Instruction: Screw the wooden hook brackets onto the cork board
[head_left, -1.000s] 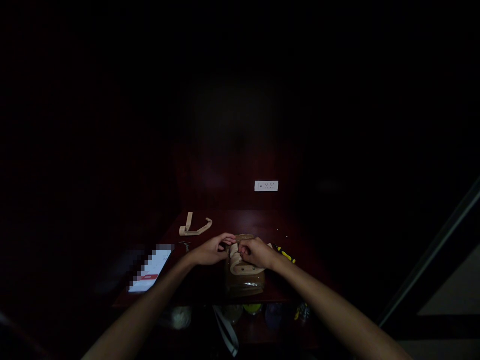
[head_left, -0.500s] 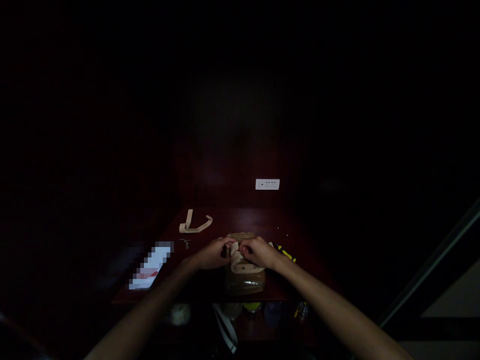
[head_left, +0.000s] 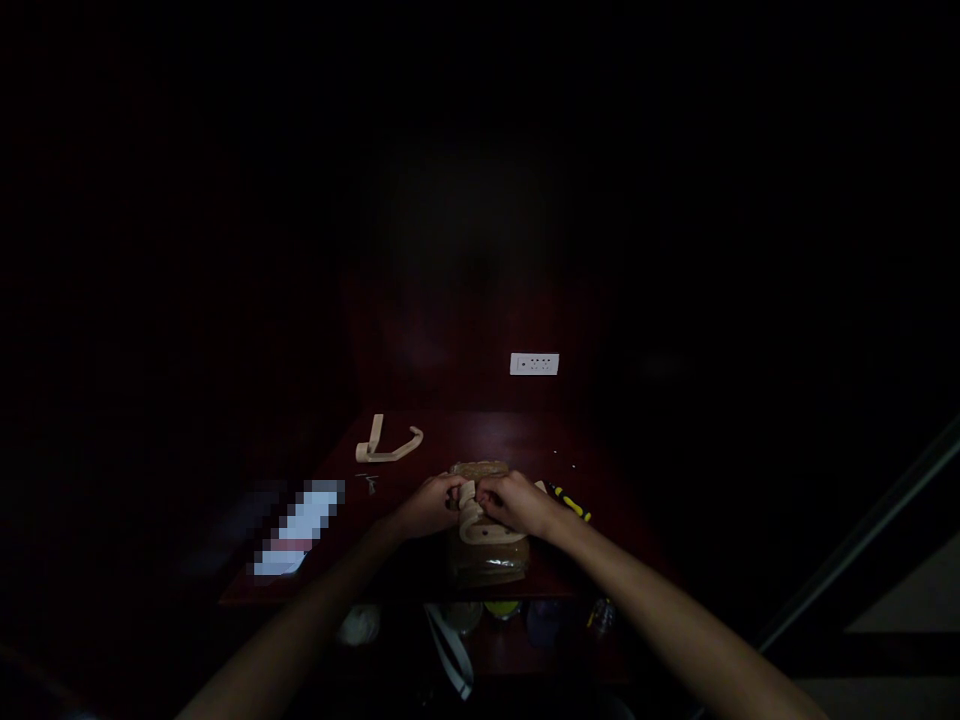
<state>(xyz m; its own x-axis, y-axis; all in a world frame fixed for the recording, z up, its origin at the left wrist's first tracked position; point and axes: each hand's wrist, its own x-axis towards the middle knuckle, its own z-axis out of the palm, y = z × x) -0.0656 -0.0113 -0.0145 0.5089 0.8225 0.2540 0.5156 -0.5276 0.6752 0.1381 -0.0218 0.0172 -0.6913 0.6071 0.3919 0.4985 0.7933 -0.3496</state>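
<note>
A pale, curved wooden piece (head_left: 489, 535) with dark holes in its lower strip lies on a brown, tape-wrapped package (head_left: 489, 560). My left hand (head_left: 430, 506) is at the upper left end of this piece, its fingers curled and closed on it. From the right, my right hand (head_left: 516, 503) reaches over the same piece with bent fingers pressed together. Whatever lies between those fingertips is hidden. A tool with yellow-and-black handles (head_left: 571, 502) rests just beyond my right hand.
Another bent wooden piece (head_left: 391, 447) lies at the back left of the dark red table (head_left: 480, 425). Small metal bits (head_left: 370, 485) are near it. A bright, blurred-out screen (head_left: 300, 530) lies at the left edge. Several items sit on a shelf below. A wall socket (head_left: 535, 364) is behind.
The whole view has shifted slightly. Both hands stay at the wooden piece on the package, with hardly any movement of the fingers.
</note>
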